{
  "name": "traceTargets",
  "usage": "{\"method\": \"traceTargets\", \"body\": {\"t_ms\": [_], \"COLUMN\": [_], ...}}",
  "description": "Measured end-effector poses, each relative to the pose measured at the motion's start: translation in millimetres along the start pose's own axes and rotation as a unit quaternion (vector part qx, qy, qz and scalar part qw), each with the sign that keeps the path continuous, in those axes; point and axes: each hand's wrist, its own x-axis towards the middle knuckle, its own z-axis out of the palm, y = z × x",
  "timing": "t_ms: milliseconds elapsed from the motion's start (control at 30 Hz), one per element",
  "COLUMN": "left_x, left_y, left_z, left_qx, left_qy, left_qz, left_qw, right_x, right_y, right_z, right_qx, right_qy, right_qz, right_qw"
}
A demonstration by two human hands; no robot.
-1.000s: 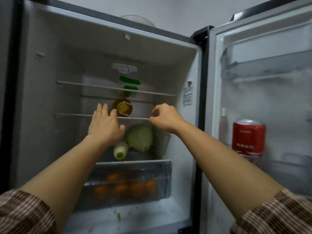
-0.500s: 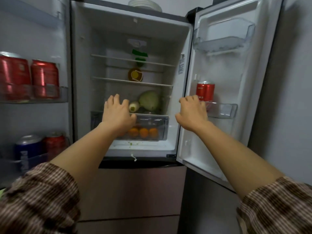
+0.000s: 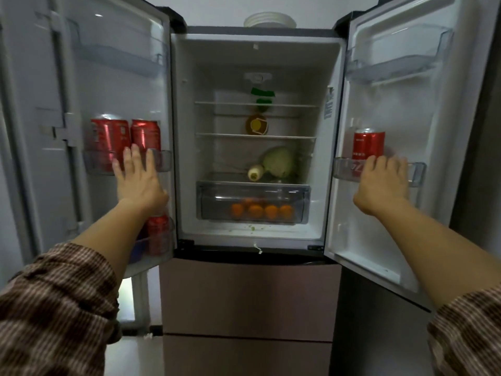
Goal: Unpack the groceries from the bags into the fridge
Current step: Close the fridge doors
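The fridge (image 3: 187, 131) stands open with both doors swung wide. My left hand (image 3: 138, 177) lies flat, fingers straight, against the left door's middle shelf (image 3: 95, 164), in front of two red cans (image 3: 124, 137). My right hand (image 3: 383, 179) rests on the right door's shelf (image 3: 417, 172), just below a single red can (image 3: 368, 145); its fingers bend over the shelf rim. Inside, a cabbage (image 3: 279, 161) and a white radish (image 3: 256, 172) lie above the clear drawer (image 3: 208, 196), which holds several oranges (image 3: 260, 210). A jar (image 3: 256, 124) sits on the middle shelf.
More cans (image 3: 158, 232) stand in the left door's lower shelf. Both top door bins (image 3: 401, 58) hold nothing visible. Brown freezer drawers (image 3: 249, 297) lie below the open compartment. A white bowl (image 3: 269, 20) sits on top of the fridge. No grocery bags are in view.
The view has pulled back from the fridge interior. Both hands moved outward from the inner shelves, the left onto the left door shelf and the right onto the right door shelf.
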Motion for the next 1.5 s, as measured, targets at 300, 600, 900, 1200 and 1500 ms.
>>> {"method": "traceTargets", "body": {"t_ms": [300,600,900,1200,1500], "left_x": [16,5,1,0,12], "left_y": [-1,59,92,84,145], "left_z": [-13,-11,-34,-4,25], "left_qx": [0.071,0.060,-0.117,-0.246,-0.215], "left_qy": [0.089,0.067,0.216,0.240,0.170], "left_qz": [0.004,0.096,0.250,0.096,0.103], "left_qw": [0.994,0.991,0.937,0.934,0.956], "right_x": [-2,-2,5,19,17], "right_y": [-20,-75,-90,-57,-61], "right_z": [-12,-27,-36,-30,-15], "right_qx": [-0.052,-0.066,0.253,0.141,0.274], "right_qy": [0.007,0.045,0.121,0.276,0.171], "right_qz": [0.005,-0.070,-0.193,-0.071,0.003], "right_qw": [0.999,0.994,0.940,0.948,0.947]}}
